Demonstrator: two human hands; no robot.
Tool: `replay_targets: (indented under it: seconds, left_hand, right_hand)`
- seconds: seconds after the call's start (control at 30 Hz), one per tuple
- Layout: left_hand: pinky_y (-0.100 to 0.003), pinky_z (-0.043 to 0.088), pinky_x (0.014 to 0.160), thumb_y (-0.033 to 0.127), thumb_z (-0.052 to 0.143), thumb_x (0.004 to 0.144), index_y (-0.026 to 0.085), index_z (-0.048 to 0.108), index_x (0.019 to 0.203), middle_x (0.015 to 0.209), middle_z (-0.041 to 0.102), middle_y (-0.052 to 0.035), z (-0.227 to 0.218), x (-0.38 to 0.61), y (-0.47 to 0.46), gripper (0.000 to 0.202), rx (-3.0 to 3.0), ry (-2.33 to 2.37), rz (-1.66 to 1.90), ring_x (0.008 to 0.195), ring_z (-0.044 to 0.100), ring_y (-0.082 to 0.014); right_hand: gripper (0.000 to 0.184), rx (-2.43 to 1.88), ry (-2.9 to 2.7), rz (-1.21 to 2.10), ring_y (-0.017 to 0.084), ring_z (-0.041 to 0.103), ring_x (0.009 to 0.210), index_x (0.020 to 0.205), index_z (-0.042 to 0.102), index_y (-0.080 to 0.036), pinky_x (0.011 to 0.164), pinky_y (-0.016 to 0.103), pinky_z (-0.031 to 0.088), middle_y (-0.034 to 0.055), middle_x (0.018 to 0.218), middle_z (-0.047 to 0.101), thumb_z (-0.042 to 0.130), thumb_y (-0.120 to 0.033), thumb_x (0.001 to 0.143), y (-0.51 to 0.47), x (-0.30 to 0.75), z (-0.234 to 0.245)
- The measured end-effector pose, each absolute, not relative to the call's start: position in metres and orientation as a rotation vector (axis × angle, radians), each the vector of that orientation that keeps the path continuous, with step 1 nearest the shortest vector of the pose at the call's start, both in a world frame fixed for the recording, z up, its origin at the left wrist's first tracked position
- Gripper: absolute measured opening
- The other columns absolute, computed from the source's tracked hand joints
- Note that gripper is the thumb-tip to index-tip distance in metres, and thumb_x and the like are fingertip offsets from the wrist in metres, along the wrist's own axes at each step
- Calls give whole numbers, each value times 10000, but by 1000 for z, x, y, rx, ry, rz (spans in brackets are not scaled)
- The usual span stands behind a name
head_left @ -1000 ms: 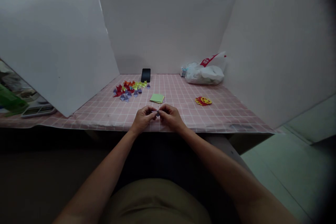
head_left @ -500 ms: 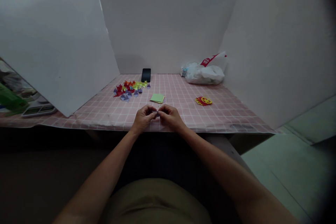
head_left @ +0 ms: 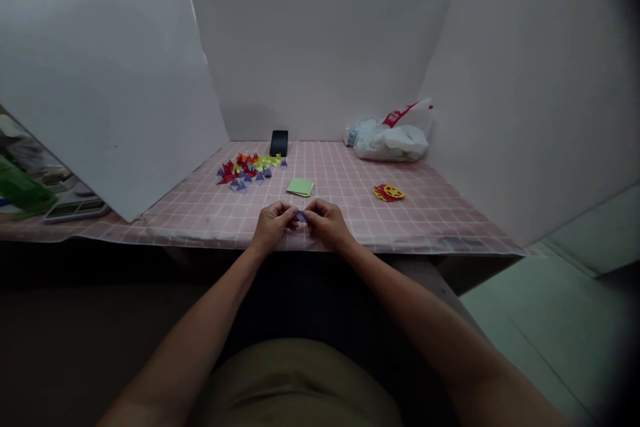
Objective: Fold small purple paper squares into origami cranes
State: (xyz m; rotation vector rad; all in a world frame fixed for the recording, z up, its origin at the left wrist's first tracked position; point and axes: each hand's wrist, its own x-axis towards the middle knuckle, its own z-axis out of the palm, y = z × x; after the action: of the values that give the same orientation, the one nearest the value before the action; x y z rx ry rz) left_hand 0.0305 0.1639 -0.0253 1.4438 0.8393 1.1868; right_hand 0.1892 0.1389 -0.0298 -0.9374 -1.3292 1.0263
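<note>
- Left hand [head_left: 273, 225] and right hand [head_left: 325, 221] pinch a small purple paper piece [head_left: 301, 217], apparently folded.
- Uneven finger pressure could skew its crease.

Place: makeshift paper-craft station, screened off.
Enclosure: white boards [head_left: 320, 47] on three sides of the bench [head_left: 425, 213].
Surface: pink checked cloth.
Stock: coloured folded paper pieces [head_left: 247, 169], green paper squares [head_left: 301, 187].
Work piece: small purple paper fold [head_left: 301, 216].

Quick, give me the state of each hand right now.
Left hand: closed, pinching the purple paper piece.
Right hand: closed, pinching the same purple paper piece.
</note>
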Motion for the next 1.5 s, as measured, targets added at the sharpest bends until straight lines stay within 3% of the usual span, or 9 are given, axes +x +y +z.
replay_targets:
  seconds: [0.27,0.47,0.7,1.3,1.5]
  left_hand:
    - [-242,487,552,447,712,753,145,644,776,605,656,1,-23,30,166,311,1452,839,1140,532,606,-123]
    - [-214,419,521,395,731,742,148,623,673,537,588,32,-23,29,165,279,1478,834,1145,490,531,-92]
    - [-231,454,552,495,668,791,149,655,781,603,631,3,-25,28,168,346,1436,786,1101,539,578,-113]
    - [-218,406,519,377,756,702,143,665,702,590,619,22,-23,29,166,252,1461,827,1074,509,527,-95]
    - [-226,447,572,424,710,759,146,681,765,644,647,3,-22,27,167,280,1463,796,1045,558,565,-105]
  right_hand:
    - [216,-953,-1297,1045,85,456,397,680,533,-197,378,205,356,-69,512,505,678,-348,733,140,189,-31]
    - [155,-942,-1365,1199,91,474,401,679,542,-193,403,208,371,-61,486,521,660,-291,708,140,192,-27]
    - [185,-912,-1290,1223,73,440,412,689,524,-193,403,198,350,-72,521,501,666,-311,704,138,192,-24]
    - [232,-887,-1307,1231,82,446,398,718,546,-193,379,200,373,-69,504,505,687,-377,735,138,192,-24]
    - [230,-900,-1284,1196,75,416,391,717,523,-198,375,197,347,-80,495,481,673,-371,745,139,190,-26]
